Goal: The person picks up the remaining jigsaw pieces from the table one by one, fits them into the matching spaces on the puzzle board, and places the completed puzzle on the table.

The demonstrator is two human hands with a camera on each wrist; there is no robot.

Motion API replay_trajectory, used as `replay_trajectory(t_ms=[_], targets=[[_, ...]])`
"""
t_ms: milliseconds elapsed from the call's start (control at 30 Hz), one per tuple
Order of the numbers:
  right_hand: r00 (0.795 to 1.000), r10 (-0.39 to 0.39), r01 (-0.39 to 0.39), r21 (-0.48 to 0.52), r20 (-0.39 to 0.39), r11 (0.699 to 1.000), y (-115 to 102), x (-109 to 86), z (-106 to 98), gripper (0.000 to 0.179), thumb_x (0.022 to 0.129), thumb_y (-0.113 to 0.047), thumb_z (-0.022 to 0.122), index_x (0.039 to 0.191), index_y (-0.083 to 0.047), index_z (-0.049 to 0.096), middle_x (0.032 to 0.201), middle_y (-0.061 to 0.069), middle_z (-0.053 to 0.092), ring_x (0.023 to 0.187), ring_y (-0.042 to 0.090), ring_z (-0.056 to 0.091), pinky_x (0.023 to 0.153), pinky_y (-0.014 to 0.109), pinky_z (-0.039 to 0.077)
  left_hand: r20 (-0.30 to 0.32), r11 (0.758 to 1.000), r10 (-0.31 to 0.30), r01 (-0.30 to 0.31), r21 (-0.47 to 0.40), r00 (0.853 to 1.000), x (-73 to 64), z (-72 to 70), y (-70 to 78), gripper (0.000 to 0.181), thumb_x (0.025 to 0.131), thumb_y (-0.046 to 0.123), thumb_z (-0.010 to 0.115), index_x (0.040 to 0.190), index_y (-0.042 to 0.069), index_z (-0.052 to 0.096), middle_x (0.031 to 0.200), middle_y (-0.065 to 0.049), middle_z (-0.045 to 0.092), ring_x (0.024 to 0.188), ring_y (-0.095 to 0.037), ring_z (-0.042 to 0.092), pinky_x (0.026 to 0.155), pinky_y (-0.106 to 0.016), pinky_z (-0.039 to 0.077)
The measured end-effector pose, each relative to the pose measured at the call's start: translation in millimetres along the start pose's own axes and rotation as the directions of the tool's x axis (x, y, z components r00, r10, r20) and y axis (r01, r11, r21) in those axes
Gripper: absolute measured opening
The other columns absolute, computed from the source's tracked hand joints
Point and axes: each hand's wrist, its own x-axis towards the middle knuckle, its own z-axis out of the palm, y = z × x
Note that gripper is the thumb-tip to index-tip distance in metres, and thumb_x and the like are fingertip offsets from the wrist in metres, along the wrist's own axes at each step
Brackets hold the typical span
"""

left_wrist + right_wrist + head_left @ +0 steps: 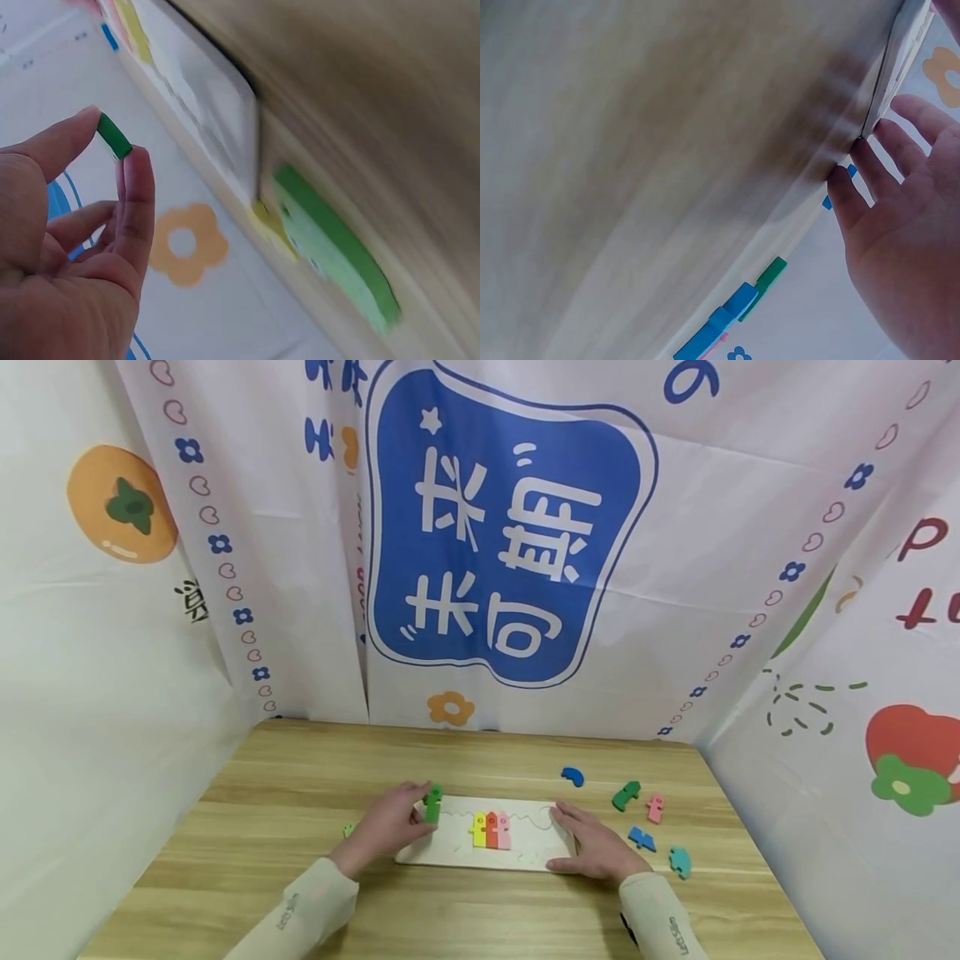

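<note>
A white puzzle board (pixel 450 853) lies flat on the wooden table, with a yellow piece (pixel 479 831), a red piece (pixel 492 832) and a pink piece (pixel 504 833) side by side near its middle. My left hand (pixel 384 828) pinches a green puzzle piece (pixel 432 806) between thumb and fingertips over the board's left end; the left wrist view shows that piece (pixel 115 136) edge-on. At the board's right end, my right hand (pixel 600 845) rests with spread, relaxed fingers touching the edge, as the right wrist view shows with the fingers (pixel 877 176).
Right of the board lie a curved blue piece (pixel 573 777), a dark green piece (pixel 626 796), a pink piece (pixel 656 808), another blue piece (pixel 642 838) and a teal piece (pixel 680 862). Beyond the board's left end are a light green piece (pixel 337 255) and something yellow (pixel 271 229). Printed cloth (pixel 690 527) encloses the table.
</note>
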Motion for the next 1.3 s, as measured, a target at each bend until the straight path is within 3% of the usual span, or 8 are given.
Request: replay_trajectory(t_ms=[267,467,800,967,1167,1300], targets=[[1.0,0.012,-0.012,-0.008,-0.003,1.0,0,2.3,0,0.1,0.082,-0.061,0.081,0.161,-0.014,0.04,0.17,0.008,0.032,0.155,0.038,0.031,0.121,0.059,0.034,0.103,0.997,-0.034,0.041,-0.066,0.994,5.4,25.3,22.6,0.07,0.084,0.019,0.086,0.143,-0.006,0.057,0.112,-0.013,0.068,0.069,-0.006,0.057,0.064,-0.024,0.051],[1.0,0.019,-0.019,-0.005,-0.002,1.0,-1,1.9,-1,0.1,0.082,-0.06,0.081,0.161,-0.015,0.04,0.17,0.007,0.031,0.155,0.037,0.03,0.121,0.058,0.034,0.12,0.998,-0.016,0.023,-0.062,0.993,9.1,38.7,28.4,0.07,0.083,0.021,0.088,0.14,-0.008,0.059,0.112,-0.014,0.069,0.069,-0.008,0.055,0.067,-0.028,0.05],[1.0,0.021,-0.021,0.0,0.002,1.0,-2,0.9,-3,0.099,0.082,-0.06,0.081,0.161,-0.015,0.04,0.17,0.007,0.031,0.155,0.037,0.03,0.121,0.059,0.033,0.133,0.999,-0.047,0.049,-0.016,0.99,14.6,46.7,34.7,0.073,0.081,0.022,0.09,0.14,-0.009,0.059,0.114,-0.018,0.07,0.077,-0.015,0.057,0.08,-0.04,0.056],[1.0,0.03,-0.029,-0.003,0.01,1.0,-1,1.5,-1,0.1,0.082,-0.061,0.081,0.161,-0.016,0.039,0.17,0.006,0.03,0.156,0.037,0.029,0.122,0.059,0.032,0.131,0.999,-0.047,0.045,0.018,0.99,14.2,50.6,36.3,0.072,0.08,0.022,0.09,0.138,-0.008,0.061,0.123,-0.021,0.07,0.097,-0.023,0.066,0.096,-0.048,0.057],[1.0,0.026,-0.026,-0.002,0.011,1.0,-2,1.2,0,0.099,0.082,-0.06,0.081,0.16,-0.015,0.041,0.17,0.007,0.031,0.156,0.038,0.03,0.122,0.059,0.033,0.131,0.998,-0.044,0.037,0.052,0.99,10.9,54.0,37.6,0.071,0.08,0.023,0.091,0.138,-0.005,0.062,0.12,-0.019,0.072,0.091,-0.018,0.064,0.094,-0.047,0.057],[1.0,0.02,-0.02,0.002,0.008,1.0,-2,0.5,1,0.099,0.082,-0.059,0.082,0.16,-0.014,0.041,0.17,0.008,0.031,0.155,0.038,0.03,0.121,0.059,0.033,0.133,0.998,-0.025,0.017,0.061,0.991,8.8,53.3,37.9,0.071,0.081,0.026,0.09,0.138,-0.004,0.062,0.122,-0.019,0.072,0.098,-0.021,0.067,0.098,-0.048,0.056]])
